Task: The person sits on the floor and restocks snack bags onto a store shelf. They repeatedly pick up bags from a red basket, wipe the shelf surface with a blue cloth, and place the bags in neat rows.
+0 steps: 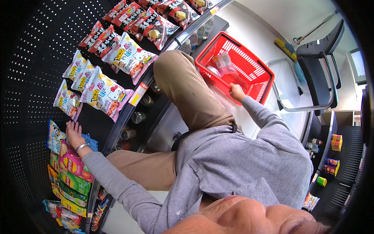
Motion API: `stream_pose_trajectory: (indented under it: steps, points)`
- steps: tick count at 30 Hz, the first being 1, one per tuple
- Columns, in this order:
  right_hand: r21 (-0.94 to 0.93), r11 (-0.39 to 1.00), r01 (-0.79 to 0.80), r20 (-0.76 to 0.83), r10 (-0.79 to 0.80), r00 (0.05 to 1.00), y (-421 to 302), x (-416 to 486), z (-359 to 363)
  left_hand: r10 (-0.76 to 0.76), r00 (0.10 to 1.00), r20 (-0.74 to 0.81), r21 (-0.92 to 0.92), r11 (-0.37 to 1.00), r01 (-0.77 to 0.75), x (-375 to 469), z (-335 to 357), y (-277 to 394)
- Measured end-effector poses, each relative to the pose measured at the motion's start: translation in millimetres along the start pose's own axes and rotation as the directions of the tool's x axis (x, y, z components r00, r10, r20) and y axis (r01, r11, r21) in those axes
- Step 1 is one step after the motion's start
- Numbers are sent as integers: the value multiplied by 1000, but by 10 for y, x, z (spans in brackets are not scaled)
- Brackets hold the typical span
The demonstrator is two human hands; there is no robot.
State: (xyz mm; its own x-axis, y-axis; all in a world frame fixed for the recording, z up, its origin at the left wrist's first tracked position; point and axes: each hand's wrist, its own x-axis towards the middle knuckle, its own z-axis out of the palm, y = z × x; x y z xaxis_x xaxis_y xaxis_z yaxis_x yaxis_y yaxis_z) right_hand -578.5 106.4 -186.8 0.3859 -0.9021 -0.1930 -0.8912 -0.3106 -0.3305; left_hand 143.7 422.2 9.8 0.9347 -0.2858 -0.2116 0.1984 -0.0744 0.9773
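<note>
My left hand [74, 134] rests palm down, its fingers apart and holding nothing, at a row of snack bags on the black shelf [93, 122]. Near its fingers are a blue-and-white snack bag [55, 137] and a pink Lay's chip bag [71, 161]. Something blue [91, 142] shows beside the wrist; I cannot tell what it is. My right hand [237, 92] grips the near side of a red plastic shopping basket [201, 58]. Inside it lie a clear plastic package [225, 63] and a small whitish item [214, 70].
White-and-pink cartoon bags [106, 93] and red-black bags [155, 27] fill the shelf farther up. Drink cans [138, 117] stand on the shelf below; bottles [193, 39] are near the basket. A black chair [315, 67] with metal legs and a yellow mop head [285, 49] are at right.
</note>
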Motion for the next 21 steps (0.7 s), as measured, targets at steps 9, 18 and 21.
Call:
stream_pose_trajectory:
  steps: [9, 18, 21]
  points:
    - [379, 889, -256, 452, 63, 890, 235, -287, -217, -2, 999, 41, 110, 994, -2, 22, -34, -20]
    - [317, 816, -483, -154, 547, 823, 988, 732, 455, -17, 998, -62, 117, 993, 24, 161, -187, -44]
    - [274, 781, -562, -69, 598, 798, 910, 948, 523, -26, 997, -66, 107, 994, 33, 213, -220, -58]
